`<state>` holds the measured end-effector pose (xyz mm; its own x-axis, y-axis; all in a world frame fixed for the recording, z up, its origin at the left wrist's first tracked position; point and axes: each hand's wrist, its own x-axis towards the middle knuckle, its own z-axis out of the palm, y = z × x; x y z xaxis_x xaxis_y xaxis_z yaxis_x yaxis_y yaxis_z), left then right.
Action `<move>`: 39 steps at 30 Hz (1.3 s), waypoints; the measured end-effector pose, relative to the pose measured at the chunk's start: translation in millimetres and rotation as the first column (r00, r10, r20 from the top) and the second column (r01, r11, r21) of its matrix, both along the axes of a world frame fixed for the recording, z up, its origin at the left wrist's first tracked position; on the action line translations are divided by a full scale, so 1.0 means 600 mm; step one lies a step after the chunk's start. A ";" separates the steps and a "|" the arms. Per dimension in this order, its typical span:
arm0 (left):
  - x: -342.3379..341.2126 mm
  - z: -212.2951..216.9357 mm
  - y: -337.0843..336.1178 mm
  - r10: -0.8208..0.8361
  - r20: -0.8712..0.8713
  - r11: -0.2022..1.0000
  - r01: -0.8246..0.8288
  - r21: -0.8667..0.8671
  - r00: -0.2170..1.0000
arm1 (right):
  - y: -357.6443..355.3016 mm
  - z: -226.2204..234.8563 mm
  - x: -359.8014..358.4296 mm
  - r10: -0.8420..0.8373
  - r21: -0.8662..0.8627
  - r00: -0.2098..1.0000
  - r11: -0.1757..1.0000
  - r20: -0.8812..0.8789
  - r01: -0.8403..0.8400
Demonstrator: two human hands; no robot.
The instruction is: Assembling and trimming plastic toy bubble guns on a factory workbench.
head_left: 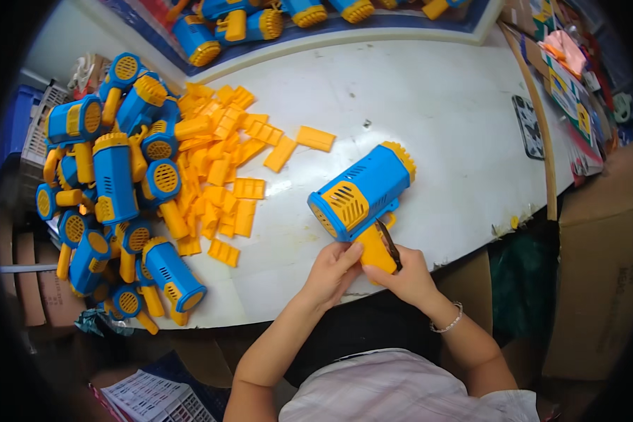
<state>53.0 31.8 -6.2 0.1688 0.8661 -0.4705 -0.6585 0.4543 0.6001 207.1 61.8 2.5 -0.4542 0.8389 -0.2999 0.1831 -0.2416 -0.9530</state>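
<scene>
L hand (330,271) + R hand (401,278) | grip toy gun (362,197) handle | above hands

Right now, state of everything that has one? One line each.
Held toy gun: lifted off the table, barrel pointing up-right, handle down.
Left hand: fingers against the handle base.
Right hand: gripping the yellow handle.
Toy gun pile: heaped at table's left, untouched.
Yellow covers: loose, scattered beside the pile.
Table: white, scuffed.
</scene>
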 end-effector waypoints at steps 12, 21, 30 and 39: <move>-0.320 0.405 -0.231 0.787 -0.574 0.616 -0.242 0.750 0.226 | -0.101 0.153 -0.009 -0.112 0.021 0.993 0.994 0.044 0.112; -0.640 0.617 -0.217 0.327 -0.206 0.616 0.042 0.787 -0.922 | -0.133 0.215 -0.037 -0.055 -0.009 0.997 0.998 -0.047 0.055; -0.718 0.687 0.103 0.337 -0.389 0.803 0.046 0.594 -0.857 | -0.087 0.225 -0.057 -0.145 -0.112 0.989 0.983 0.032 0.148; -0.654 0.635 0.329 -0.470 -0.125 0.881 -0.456 -0.124 -0.874 | 0.073 0.196 -0.037 -0.091 -0.199 0.996 0.976 0.011 0.091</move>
